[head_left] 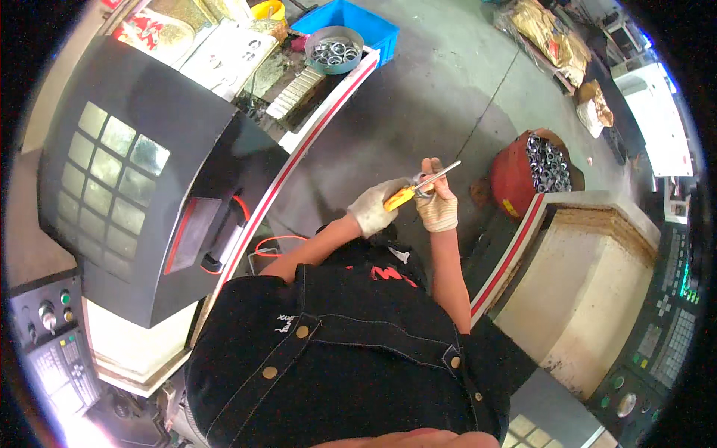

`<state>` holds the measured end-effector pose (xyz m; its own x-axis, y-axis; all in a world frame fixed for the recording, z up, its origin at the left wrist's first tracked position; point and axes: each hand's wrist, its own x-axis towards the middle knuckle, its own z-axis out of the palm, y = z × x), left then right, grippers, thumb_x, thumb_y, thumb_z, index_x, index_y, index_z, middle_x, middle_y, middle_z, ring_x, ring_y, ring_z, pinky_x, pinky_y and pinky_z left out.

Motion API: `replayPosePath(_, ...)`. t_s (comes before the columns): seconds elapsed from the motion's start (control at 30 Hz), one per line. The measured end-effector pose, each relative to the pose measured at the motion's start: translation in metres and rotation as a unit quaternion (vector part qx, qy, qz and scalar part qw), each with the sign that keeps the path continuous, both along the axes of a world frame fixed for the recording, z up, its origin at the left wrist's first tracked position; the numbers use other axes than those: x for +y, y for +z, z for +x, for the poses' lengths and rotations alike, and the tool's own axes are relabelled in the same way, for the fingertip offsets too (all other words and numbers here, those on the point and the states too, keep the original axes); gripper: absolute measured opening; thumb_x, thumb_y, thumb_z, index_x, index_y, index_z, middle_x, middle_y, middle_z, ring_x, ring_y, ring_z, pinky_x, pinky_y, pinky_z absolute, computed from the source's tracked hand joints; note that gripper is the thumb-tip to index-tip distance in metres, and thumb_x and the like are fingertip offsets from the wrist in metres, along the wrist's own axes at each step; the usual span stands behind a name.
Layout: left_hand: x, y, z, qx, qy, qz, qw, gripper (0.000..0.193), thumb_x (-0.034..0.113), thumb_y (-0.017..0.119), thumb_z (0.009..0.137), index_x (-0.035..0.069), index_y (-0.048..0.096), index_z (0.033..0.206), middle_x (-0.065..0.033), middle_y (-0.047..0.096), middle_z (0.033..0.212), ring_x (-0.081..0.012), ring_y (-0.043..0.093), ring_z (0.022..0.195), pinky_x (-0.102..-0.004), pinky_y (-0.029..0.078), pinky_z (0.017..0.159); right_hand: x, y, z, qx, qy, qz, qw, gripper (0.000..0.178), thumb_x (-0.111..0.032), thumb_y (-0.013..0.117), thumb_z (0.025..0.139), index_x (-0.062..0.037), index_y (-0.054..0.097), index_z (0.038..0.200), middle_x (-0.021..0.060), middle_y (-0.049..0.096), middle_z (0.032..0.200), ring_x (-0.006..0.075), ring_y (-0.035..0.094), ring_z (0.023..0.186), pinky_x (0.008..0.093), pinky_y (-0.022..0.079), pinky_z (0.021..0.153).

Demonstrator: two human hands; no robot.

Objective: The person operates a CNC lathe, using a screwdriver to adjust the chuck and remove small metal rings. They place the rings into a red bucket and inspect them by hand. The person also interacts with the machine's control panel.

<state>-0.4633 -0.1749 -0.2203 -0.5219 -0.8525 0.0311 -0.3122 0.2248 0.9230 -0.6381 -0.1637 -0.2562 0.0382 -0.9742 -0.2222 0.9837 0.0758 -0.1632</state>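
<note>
My left hand (pixel 376 208), in a pale work glove, is closed round a hand tool (pixel 401 198) with a yellow handle and a straight, slim metal shaft. The shaft points up and to the right, past the fingers of my right hand (pixel 439 207). That hand wears a similar glove with bare fingertips and pinches a small metal ring (pixel 423 184). Shaft and ring overlap here; whether the shaft passes through the ring I cannot tell. Both hands are close together in front of my chest.
A red bin (pixel 511 175) full of metal rings stands to the right. At the far left, a round pan (pixel 334 67) of rings sits by a blue crate (pixel 381 33). Machines with a dark windowed door (pixel 149 89) and a pale panel (pixel 575 291) flank me.
</note>
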Motion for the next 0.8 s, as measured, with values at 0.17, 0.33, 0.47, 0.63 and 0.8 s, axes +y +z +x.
replayPosePath(0.17,-0.001,-0.010,0.023,-0.007,0.014,0.080,0.997,0.041,0.004,0.056,0.071,0.007,0.053,0.112,-0.0149,0.059,0.106,-0.0306,0.056,0.100,-0.0350,0.045,0.086,0.022,-0.026,0.058,0.212,-0.032,0.067,0.974,0.039,-0.016,0.059,0.081,-0.0057,0.048,0.117,0.0084,0.055,0.113,0.0190,0.055,0.093,0.0327,0.043,0.085)
replayPosePath(0.33,0.007,-0.044,0.057,-0.073,0.005,0.057,0.996,0.044,0.006,0.058,0.070,0.008,0.053,0.114,-0.0150,0.058,0.108,-0.0303,0.055,0.101,-0.0361,0.043,0.087,0.039,-0.031,0.105,0.389,0.041,0.135,0.911,0.043,-0.021,0.059,0.082,-0.0065,0.046,0.120,0.0052,0.053,0.108,0.0164,0.052,0.098,0.0308,0.043,0.083)
replayPosePath(0.47,0.013,-0.061,0.093,-0.055,0.023,0.082,0.995,0.044,0.007,0.058,0.071,0.008,0.054,0.115,-0.0156,0.059,0.107,-0.0296,0.056,0.101,-0.0356,0.044,0.087,0.035,-0.038,0.118,0.487,0.157,0.085,0.855,0.046,-0.019,0.060,0.082,-0.0081,0.044,0.124,0.0033,0.053,0.102,0.0131,0.052,0.088,0.0252,0.043,0.077)
replayPosePath(0.63,0.009,-0.056,0.126,-0.045,0.053,0.095,0.993,0.043,0.008,0.057,0.072,0.009,0.054,0.115,-0.0159,0.060,0.106,-0.0286,0.058,0.099,-0.0357,0.045,0.085,0.009,-0.029,0.130,0.562,0.319,0.017,0.763,0.044,-0.028,0.058,0.083,-0.0063,0.047,0.120,0.0023,0.055,0.086,0.0097,0.053,0.061,0.0202,0.041,0.050)
replayPosePath(0.8,0.016,-0.078,0.151,-0.070,0.114,0.099,0.986,0.044,0.011,0.058,0.073,0.008,0.051,0.116,-0.0164,0.059,0.105,-0.0301,0.058,0.097,-0.0358,0.046,0.083,-0.015,-0.066,0.146,0.474,0.375,0.173,0.778,0.042,-0.049,0.054,0.080,-0.0111,0.056,0.097,0.0058,0.058,0.075,0.0120,0.047,0.042,0.0225,0.035,0.035)
